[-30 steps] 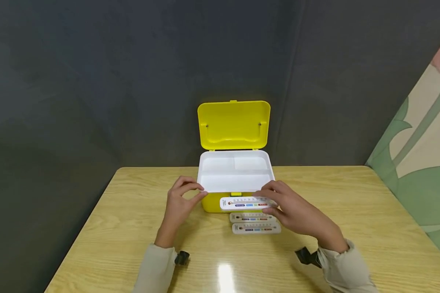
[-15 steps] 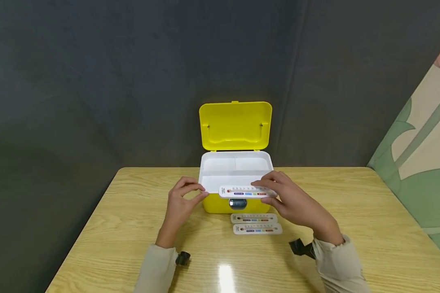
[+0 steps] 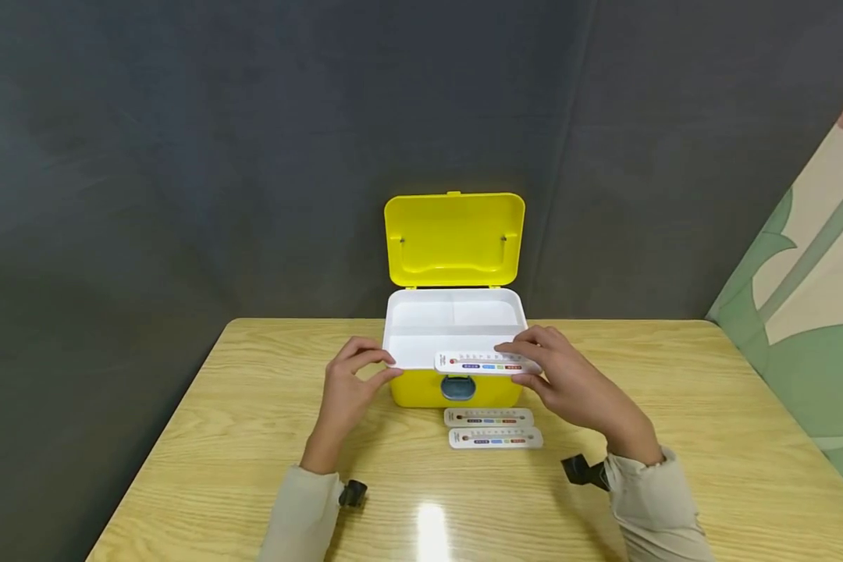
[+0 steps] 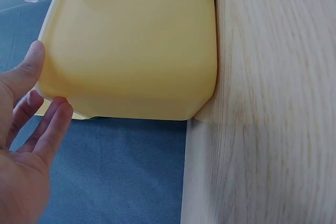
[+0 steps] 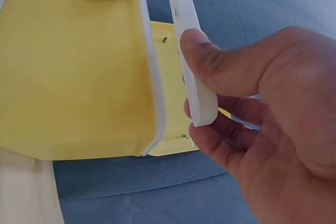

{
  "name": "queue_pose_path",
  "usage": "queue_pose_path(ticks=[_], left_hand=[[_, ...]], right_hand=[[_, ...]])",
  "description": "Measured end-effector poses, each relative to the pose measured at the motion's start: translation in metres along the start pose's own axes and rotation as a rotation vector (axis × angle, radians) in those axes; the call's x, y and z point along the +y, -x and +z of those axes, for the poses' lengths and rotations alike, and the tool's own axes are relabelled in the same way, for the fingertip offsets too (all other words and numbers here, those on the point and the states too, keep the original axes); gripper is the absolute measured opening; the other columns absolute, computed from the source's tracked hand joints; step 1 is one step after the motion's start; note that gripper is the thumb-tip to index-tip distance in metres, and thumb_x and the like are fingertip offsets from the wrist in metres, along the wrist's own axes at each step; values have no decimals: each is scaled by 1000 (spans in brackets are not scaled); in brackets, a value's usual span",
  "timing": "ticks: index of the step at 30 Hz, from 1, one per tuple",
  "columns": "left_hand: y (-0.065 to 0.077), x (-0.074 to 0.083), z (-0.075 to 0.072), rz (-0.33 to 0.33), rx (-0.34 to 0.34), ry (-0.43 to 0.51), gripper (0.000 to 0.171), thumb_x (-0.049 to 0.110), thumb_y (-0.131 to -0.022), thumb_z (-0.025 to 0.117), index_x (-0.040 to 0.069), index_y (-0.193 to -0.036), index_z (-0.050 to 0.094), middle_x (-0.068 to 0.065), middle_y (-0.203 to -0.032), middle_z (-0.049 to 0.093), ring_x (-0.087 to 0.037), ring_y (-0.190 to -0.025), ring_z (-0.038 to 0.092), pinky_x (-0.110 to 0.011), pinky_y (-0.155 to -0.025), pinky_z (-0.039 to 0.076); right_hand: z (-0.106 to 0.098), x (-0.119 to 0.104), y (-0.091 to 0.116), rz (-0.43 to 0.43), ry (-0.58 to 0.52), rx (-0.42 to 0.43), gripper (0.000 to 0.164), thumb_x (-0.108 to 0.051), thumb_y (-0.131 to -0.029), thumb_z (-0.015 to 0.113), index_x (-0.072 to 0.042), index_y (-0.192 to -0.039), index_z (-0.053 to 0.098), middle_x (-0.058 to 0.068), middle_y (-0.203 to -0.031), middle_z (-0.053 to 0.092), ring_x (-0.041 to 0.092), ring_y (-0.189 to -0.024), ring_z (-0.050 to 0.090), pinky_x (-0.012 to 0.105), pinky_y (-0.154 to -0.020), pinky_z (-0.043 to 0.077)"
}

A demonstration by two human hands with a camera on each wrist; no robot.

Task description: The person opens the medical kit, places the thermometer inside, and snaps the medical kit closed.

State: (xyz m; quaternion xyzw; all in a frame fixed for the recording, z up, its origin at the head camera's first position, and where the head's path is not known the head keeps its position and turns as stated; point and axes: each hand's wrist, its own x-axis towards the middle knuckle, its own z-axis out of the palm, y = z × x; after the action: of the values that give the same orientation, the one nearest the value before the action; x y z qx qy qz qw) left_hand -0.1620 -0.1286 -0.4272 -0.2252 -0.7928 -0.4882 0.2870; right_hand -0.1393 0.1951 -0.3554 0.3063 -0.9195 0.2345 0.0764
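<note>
Seeing two thermometers flat on the table, just nearer than the yellow box. Holding its left near corner between thumb and fingers of the left hand. Pinching a third thermometer with the right hand, above the near rim of the white tray. Finding the lid raised beyond.

A desk with a pale, wood-grained top bears a yellow box, standing upright near the back edge with its lid raised. Directly in front of the box lie two flat white thermometers, the farther one and the nearer one roughly parallel, lengthwise across the desk.
</note>
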Motion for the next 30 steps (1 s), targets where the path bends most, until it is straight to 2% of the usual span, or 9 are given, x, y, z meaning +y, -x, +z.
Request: queue_pose_path(ticks=[4,11,15,21,30], left_hand=[[1,0,1,-5,-2,1,13,8,-73,86,12,-82,77,-4,-95,65,-21,-91,63,-22,-83,56],[2,-2,0,-25,-17,-25,11,9,-75,85,10,-83,77,-5,-96,64,-20,-91,61,-17,-86,53],[1,-2,-2,-29,-15,-34,10,9,-76,84,10,-83,77,-5,-96,64,-20,-91,61,-17,-86,52],[0,1,-2,-48,-14,-11,10,10,-75,85,12,-82,77,-4,-96,65,-20,-93,62,-21,-88,54],[0,-1,0,-45,-13,17,10,10,-75,85,11,-83,78,-4,-96,65,-21,-94,62,-18,-90,53]], right_hand=[[2,3,1,14,2,0,38,-11,-92,70,-9,-130,65,11,-123,59,27,-113,52,46,-93,52],[4,6,-2,16,20,19,39,-12,-92,71,-9,-130,65,12,-123,59,27,-113,51,46,-94,52],[4,6,-4,29,21,34,39,-11,-92,71,-8,-130,65,14,-126,58,30,-116,50,50,-98,51],[6,7,-7,44,32,70,40,-8,-91,72,-8,-130,65,16,-127,57,31,-118,50,51,-100,49],[12,11,-9,48,42,95,41,-8,-91,72,-9,-131,65,15,-123,58,30,-115,50,48,-98,49]])
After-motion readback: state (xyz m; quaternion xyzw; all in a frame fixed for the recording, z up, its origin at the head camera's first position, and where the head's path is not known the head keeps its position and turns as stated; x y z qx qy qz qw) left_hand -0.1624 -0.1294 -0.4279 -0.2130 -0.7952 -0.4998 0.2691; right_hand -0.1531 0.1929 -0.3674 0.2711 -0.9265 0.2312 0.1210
